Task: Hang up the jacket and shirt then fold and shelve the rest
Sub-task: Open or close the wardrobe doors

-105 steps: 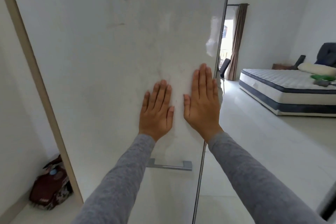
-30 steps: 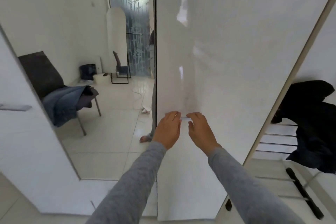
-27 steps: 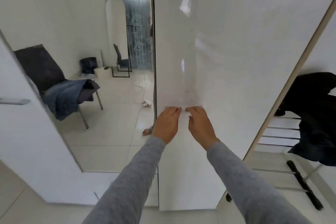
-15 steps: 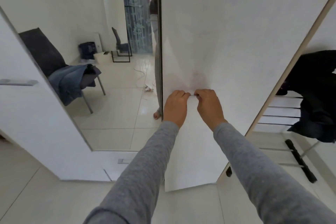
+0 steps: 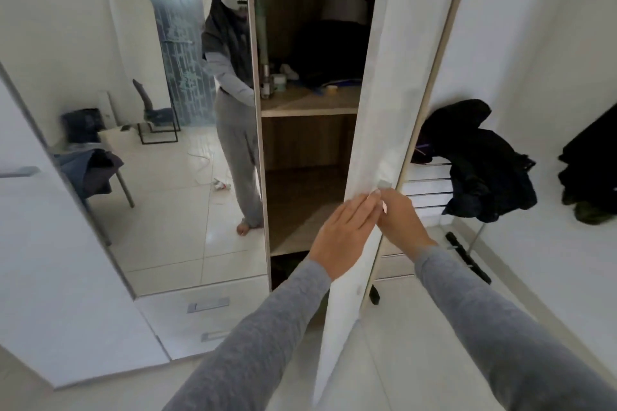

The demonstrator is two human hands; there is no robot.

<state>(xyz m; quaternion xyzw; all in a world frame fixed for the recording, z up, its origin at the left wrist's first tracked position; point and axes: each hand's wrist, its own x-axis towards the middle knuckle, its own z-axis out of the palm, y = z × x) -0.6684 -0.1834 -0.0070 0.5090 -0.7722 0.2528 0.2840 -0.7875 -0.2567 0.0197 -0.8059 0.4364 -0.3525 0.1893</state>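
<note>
I stand at a white wardrobe whose right door [image 5: 384, 93] is swung out toward me, nearly edge-on. My right hand [image 5: 402, 222] is closed on the door's small metal handle [image 5: 384, 184]. My left hand [image 5: 344, 237] lies over the door's free edge, fingers reaching up to the same handle. Dark clothes [image 5: 480, 157] are heaped on a metal drying rack [image 5: 424, 183] to the right. Another dark garment [image 5: 591, 157] shows at the far right. Inside the wardrobe, a dark garment [image 5: 327, 50] sits on a wooden shelf [image 5: 310, 103].
The left wardrobe door is a mirror [image 5: 150, 110] reflecting the room, a chair with clothes and the person. Two white drawers [image 5: 207, 310] sit below the mirror. Small items [image 5: 272, 83] stand on the shelf's left end. A lower wooden shelf [image 5: 300, 210] is bare. White tiled floor lies underfoot.
The right wardrobe door has swung from shut to open toward me, showing the shelves inside. Both hands have stayed at its handle and moved with it.
</note>
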